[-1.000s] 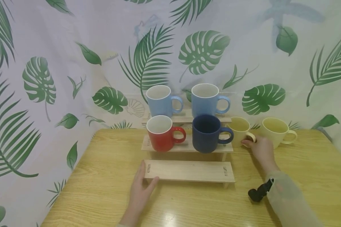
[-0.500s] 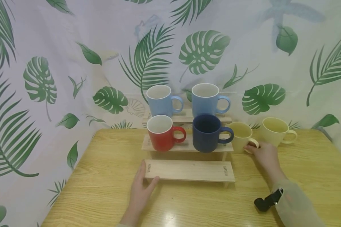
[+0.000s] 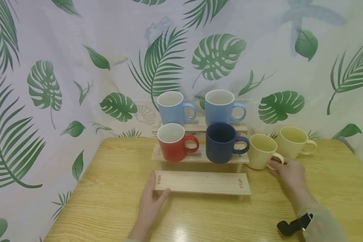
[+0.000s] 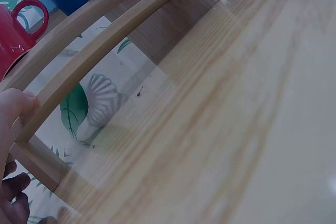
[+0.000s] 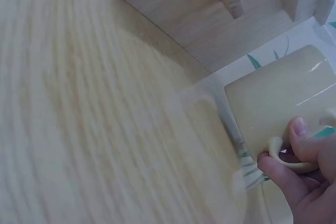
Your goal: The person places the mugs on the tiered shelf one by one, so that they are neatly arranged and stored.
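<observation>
My right hand (image 3: pixel 291 173) pinches the handle of a pale yellow mug (image 3: pixel 261 156) beside the right end of a stepped wooden rack (image 3: pixel 199 182). In the right wrist view the thumb and fingers close around that yellow mug's handle (image 5: pixel 294 166); whether its base touches the table I cannot tell. My left hand (image 3: pixel 149 201) grips the left end of the rack's lowest step. Its thumb (image 4: pixel 18 103) lies on the step's front edge in the left wrist view, with the other fingers curled below. Behind the held mug stands a second yellow mug (image 3: pixel 293 141).
A red mug (image 3: pixel 171 146) and a navy mug (image 3: pixel 220 146) stand on the middle step. Two light blue mugs, one left (image 3: pixel 170 109) and one right (image 3: pixel 219 109), occupy the top step. Leaf-print cloth (image 3: pixel 217 20) hangs behind the wooden table (image 3: pixel 109 208).
From behind the rack's right end, my right hand has brought the yellow mug nearer to me and slightly right. The left hand keeps its place on the rack.
</observation>
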Tool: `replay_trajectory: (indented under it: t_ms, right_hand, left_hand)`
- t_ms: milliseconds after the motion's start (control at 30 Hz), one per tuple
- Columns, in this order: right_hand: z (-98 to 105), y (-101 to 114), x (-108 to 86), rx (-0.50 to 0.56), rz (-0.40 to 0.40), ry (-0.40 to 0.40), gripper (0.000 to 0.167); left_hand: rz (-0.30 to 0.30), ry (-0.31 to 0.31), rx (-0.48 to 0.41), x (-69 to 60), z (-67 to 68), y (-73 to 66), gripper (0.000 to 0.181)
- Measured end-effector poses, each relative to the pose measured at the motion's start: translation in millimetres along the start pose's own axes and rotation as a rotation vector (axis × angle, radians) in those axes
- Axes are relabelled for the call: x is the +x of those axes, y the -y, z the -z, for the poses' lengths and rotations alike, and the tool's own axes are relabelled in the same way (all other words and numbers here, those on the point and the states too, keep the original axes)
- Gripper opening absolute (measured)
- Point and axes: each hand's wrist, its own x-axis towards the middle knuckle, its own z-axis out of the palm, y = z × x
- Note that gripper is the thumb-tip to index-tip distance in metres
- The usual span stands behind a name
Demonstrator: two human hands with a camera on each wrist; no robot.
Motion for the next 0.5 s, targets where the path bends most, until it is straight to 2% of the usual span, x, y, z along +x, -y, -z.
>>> replay_trajectory:
  t_ms: [100, 233, 333, 500]
  right_hand:
    - [6.4, 4.8, -4.9, -0.038, 0.028, 0.002, 0.043]
    - [18.4, 14.0, -13.6, -0.207, 0.083, -0.019, 0.042]
    - [28.9, 21.1, -24.3, -0.306, 0.090, -0.028, 0.045]
    - [40.8, 30.0, -44.2, -0.290, 0.080, 0.003, 0.041]
  left_hand:
    - [0.000, -0.001, -0.001, -0.3, -0.2, -0.2, 0.088]
    - [-0.003, -0.002, -0.007, -0.4, -0.3, 0.3, 0.087]
    - [-0.002, -0.001, -0.008, -0.4, 0.0, -0.3, 0.087]
    - [0.002, -0.001, -0.004, -0.5, 0.4, -1.1, 0.087]
